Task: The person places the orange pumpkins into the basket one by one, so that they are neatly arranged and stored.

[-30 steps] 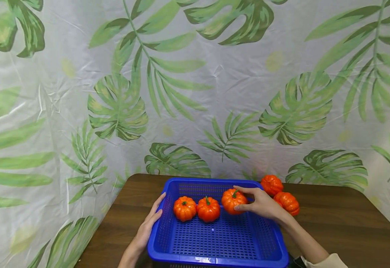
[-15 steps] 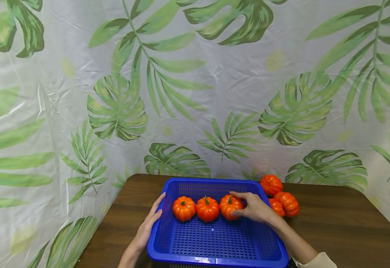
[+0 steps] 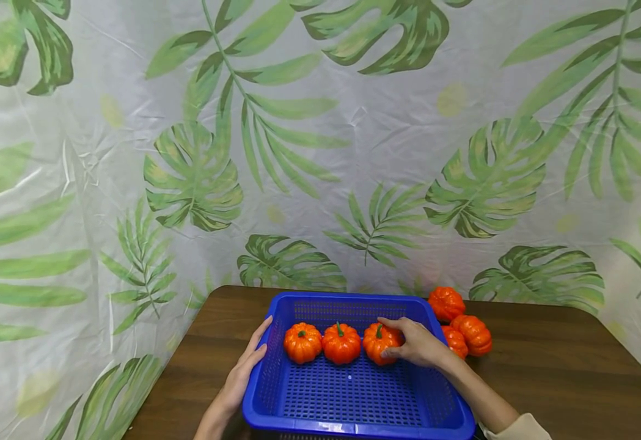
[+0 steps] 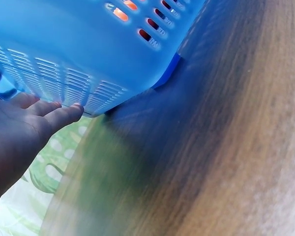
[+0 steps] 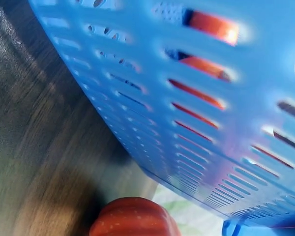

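Note:
A blue perforated plastic basket stands on the table with three small orange pumpkins in a row towards its back. My right hand reaches over the right rim and holds the rightmost pumpkin between thumb and fingers. Beside it sit the middle pumpkin and the left pumpkin, both with green stems. My left hand rests against the basket's left side, its fingers extended. In the left wrist view, the left hand's fingers lie along the basket wall. The right wrist view hides the right hand behind the slotted wall.
Outside the basket's right side, several orange pumpkins lie close together: a back one, a right one and one partly hidden by the basket. The brown wooden table ends at a leaf-patterned curtain.
My right hand has brought its pumpkin left and downward, in line with the other two. A pumpkin outside that my arm covered now shows. My left hand and the basket have stayed put.

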A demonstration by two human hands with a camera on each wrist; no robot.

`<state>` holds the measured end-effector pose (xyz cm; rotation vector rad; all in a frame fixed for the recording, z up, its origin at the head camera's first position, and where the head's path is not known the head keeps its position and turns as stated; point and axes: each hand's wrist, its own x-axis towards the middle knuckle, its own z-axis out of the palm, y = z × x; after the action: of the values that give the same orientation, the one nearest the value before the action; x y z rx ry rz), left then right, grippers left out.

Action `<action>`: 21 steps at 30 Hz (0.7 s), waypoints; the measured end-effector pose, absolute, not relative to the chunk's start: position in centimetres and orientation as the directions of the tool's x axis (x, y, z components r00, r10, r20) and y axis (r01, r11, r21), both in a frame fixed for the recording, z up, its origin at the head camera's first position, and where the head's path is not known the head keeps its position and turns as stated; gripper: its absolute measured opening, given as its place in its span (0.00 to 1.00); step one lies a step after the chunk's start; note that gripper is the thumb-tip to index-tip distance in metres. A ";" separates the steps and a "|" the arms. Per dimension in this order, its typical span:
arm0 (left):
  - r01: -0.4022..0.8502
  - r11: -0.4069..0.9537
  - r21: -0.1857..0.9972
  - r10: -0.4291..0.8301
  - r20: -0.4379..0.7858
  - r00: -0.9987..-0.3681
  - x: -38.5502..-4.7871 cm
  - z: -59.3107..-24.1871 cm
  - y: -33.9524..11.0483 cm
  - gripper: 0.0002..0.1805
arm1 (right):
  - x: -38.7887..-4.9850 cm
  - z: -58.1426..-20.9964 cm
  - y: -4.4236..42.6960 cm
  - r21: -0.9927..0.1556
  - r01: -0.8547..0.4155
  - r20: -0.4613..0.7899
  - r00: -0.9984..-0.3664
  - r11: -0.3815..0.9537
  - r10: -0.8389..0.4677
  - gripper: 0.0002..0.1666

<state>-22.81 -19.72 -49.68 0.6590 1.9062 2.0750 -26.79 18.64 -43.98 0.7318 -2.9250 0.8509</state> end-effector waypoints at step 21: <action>0.110 -0.111 0.988 0.463 0.150 -0.874 -22.8 -49.7 -19.7 0.32 | -26.8 -44.3 18.3 -0.594 -0.332 0.092 -0.933 0.733 -0.348 0.36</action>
<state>-22.75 -19.66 -49.67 0.6377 1.9104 2.0781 -26.79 18.30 -44.25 0.5788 -2.9480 1.0029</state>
